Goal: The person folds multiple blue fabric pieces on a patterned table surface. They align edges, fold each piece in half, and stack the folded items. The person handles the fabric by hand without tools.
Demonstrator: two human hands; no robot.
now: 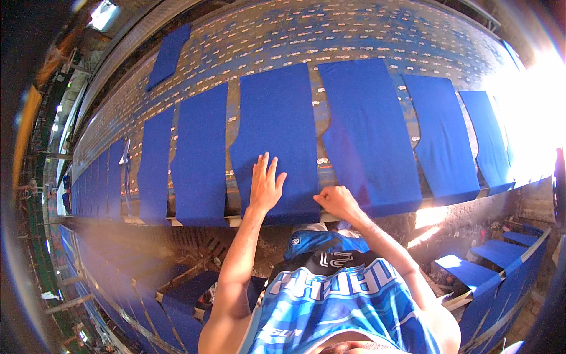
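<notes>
Resting, it seems, on the near half of a long, royal-blue fabric panel (pixel 277 118), the left hand (pixel 267 184) has its fingers stretched out and thumb spread, gripping nothing. Beside that panel's right edge, the right hand (pixel 337 201) has its fingers curled in; whether they pinch any cloth cannot be told. The panel lies flat directly before the person, across a long worktable with a light-speckled top (pixel 365 52). As things lie, the row looks largely spread: similar panels line both sides, including a faintly rippled blue panel (pixel 368 130) just right. Whether any needs more smoothing is unclear. A smaller blue cloth piece (pixel 170 59) lies apart at far left. Narrow strips of tabletop separate the panels, near ends drape over the front edge, and a broad speckled stretch beyond their far ends offers room.
</notes>
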